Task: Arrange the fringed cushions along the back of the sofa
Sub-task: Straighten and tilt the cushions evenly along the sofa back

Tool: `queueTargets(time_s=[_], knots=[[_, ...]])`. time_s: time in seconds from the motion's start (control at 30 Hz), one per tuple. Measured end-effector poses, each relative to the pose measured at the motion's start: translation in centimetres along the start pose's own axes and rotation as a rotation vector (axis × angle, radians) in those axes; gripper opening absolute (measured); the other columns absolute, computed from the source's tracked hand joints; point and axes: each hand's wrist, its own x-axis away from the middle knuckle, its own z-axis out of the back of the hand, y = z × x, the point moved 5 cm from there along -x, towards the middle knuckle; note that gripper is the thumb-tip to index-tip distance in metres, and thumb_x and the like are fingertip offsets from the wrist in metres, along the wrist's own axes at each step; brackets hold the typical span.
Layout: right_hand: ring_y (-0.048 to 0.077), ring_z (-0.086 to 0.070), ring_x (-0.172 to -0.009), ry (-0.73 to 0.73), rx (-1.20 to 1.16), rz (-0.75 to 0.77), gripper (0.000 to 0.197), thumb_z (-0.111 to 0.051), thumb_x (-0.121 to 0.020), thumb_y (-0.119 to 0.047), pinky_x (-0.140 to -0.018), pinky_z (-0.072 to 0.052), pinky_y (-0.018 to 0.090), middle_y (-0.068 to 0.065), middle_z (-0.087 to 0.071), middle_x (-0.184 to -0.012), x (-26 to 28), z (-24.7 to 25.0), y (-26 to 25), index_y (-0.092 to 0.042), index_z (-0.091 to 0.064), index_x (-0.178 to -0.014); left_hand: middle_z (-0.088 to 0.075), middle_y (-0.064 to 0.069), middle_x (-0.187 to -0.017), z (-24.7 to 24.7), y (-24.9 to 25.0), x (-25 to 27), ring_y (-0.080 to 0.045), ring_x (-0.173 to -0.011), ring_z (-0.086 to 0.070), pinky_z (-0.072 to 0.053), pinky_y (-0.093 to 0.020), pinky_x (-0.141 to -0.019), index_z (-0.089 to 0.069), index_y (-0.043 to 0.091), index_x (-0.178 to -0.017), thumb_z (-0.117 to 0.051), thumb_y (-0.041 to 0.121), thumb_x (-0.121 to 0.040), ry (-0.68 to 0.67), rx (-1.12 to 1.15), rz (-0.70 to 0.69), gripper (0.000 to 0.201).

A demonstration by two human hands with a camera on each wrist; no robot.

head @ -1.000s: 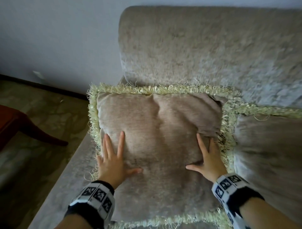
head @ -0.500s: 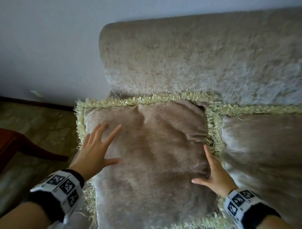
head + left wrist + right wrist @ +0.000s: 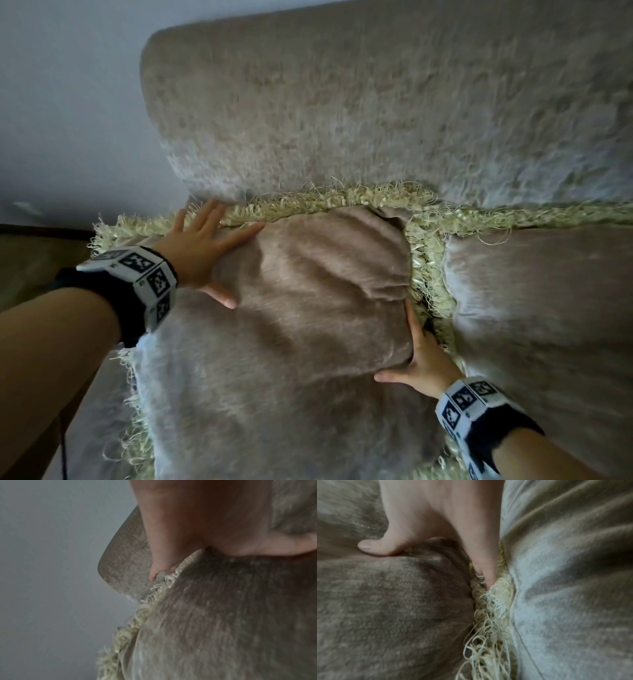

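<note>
A beige cushion (image 3: pixel 308 308) with pale green fringe (image 3: pixel 342 202) leans against the plush sofa back (image 3: pixel 376 102). My left hand (image 3: pixel 205 246) lies flat on its upper left corner, fingers spread and straight, the fingertips reaching the fringe. My right hand (image 3: pixel 421 353) is at the cushion's right edge. Its straight fingers (image 3: pixel 488 574) are tucked into the fringe between this cushion and a second fringed cushion (image 3: pixel 548 308) on the right, and its thumb (image 3: pixel 373 547) presses the front face. In the left wrist view the palm (image 3: pixel 205 513) rests on the cushion (image 3: pixel 223 615).
The sofa back ends at a rounded corner (image 3: pixel 154 68) on the left, with a grey wall (image 3: pixel 68 102) behind it. Below the wall are a dark skirting board (image 3: pixel 34 228) and patterned floor (image 3: pixel 27 270). The second cushion fills the right side.
My left hand has slid from the cushion's lower left up to its top left corner. My right hand has shifted from the front face into the gap at the right edge.
</note>
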Motion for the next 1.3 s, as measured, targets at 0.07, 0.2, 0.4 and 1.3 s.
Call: queueTargets(time_s=[0.07,0.2,0.4,1.3], knots=[[0.028,-0.047,-0.128,-0.005,-0.008,-0.003,0.153,-0.077,-0.024,-0.075,-0.105,-0.040,0.051,0.011,-0.038,-0.147,-0.2,-0.1,0.1,-0.058,0.028,-0.133,0.007,-0.016,-0.156,-0.6,0.1,-0.1,-0.034,-0.145,0.007,-0.007,-0.060,-0.114,0.036,0.055,-0.124,-0.054,0.087,-0.041,-0.031,0.037,0.026,0.127],[0.028,-0.057,-0.116,0.021,-0.037,-0.007,0.154,-0.078,-0.021,-0.075,-0.100,-0.045,0.050,0.014,-0.051,-0.135,-0.8,-0.7,0.7,-0.058,0.025,-0.135,-0.021,-0.019,-0.149,-0.9,0.2,-1.2,-0.036,-0.138,-0.024,-0.024,-0.051,-0.111,0.041,0.061,-0.114,-0.057,0.087,-0.045,-0.065,0.066,0.031,0.122],[0.026,-0.053,-0.117,0.151,-0.074,0.014,0.151,-0.082,-0.025,-0.064,-0.103,-0.043,0.048,0.005,-0.048,-0.138,0.4,-1.7,0.2,-0.052,0.013,-0.142,-0.041,-0.016,-0.134,-0.9,1.6,-0.9,-0.035,-0.119,-0.045,-0.040,-0.040,-0.096,0.023,0.055,-0.134,-0.058,0.084,-0.047,-0.054,0.050,-0.022,0.123],[0.027,0.003,-0.147,0.095,0.811,0.371,0.118,-0.075,-0.068,-0.051,-0.113,-0.024,0.052,0.001,0.022,-0.157,5.2,7.9,-21.0,-0.052,0.019,-0.138,-0.024,-0.010,-0.152,-6.8,-3.7,14.8,-0.028,-0.139,-0.027,-0.041,-0.048,-0.102,0.003,0.051,-0.142,-0.067,0.073,-0.055,0.392,0.656,0.345,0.114]])
